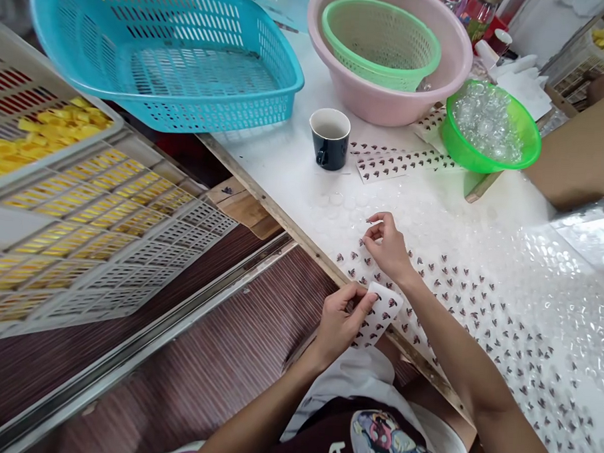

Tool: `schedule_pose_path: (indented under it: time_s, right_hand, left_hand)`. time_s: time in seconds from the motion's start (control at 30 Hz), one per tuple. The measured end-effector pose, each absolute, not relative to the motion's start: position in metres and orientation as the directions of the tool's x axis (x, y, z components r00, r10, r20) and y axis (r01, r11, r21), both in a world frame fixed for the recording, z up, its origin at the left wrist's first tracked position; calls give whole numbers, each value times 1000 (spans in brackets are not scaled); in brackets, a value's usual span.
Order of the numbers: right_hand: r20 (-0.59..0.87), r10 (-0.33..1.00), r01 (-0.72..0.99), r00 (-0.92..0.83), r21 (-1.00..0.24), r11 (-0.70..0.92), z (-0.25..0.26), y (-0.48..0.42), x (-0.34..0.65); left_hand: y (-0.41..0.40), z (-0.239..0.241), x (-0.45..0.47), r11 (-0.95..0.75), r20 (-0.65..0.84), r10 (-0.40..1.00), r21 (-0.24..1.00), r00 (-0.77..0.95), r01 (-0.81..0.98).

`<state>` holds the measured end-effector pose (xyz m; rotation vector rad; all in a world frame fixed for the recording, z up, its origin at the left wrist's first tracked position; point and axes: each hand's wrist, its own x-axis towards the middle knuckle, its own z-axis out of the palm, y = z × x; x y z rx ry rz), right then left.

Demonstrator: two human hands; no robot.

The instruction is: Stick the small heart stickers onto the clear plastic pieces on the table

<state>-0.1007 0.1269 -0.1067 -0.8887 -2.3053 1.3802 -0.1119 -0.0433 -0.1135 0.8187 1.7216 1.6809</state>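
My left hand [342, 320] is closed on a white sticker sheet [381, 313] printed with small dark stickers, held at the near edge of the white table [294, 166]. My right hand [387, 244] hovers over the table with thumb and forefinger pinched on one tiny dark sticker [368, 221]. Under and around it lie rows of small clear round lids [483, 314], many with a dark sticker on them. More sticker sheets [399, 162] lie farther back.
A dark mug [330, 138] stands on the table. Behind it are a pink basin [387, 100] holding a green colander [381, 43], a green bowl [491, 128] of clear lids, and a blue basket [164, 53]. Grey trays with yellow pieces [56, 125] sit left. Another person's arm [580, 155] reaches in right.
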Motion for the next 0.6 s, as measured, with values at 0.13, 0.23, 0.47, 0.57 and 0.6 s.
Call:
schedule_pose_path:
  time_s: [0.13,0.23,0.47,0.57,0.6]
  right_hand:
    - [-27,603,411,-797,-756,509,-110,124,-105]
    - [18,568,435,-823,-623,650,-107,121,-107]
    - [88,566,407,-820,-605,684,-91,123,-110]
    - [-42,536,387,-843,-738,552,-90,125,-115]
    - [-95,524,396,-847,-769,501,-91,126,-117]
  left_hand:
    - [-43,-116,-112,0,23,777,999,-629,36]
    - [-43,-117,-113,-10,30,780,999,-625,35]
    - [-43,-114,-112,-22,66,776,997,-627,77]
    - [-42,-115,-112,-27,91,779,993,-620,112]
    - [-42,-115,-112,-25,95,780,992,-618,121]
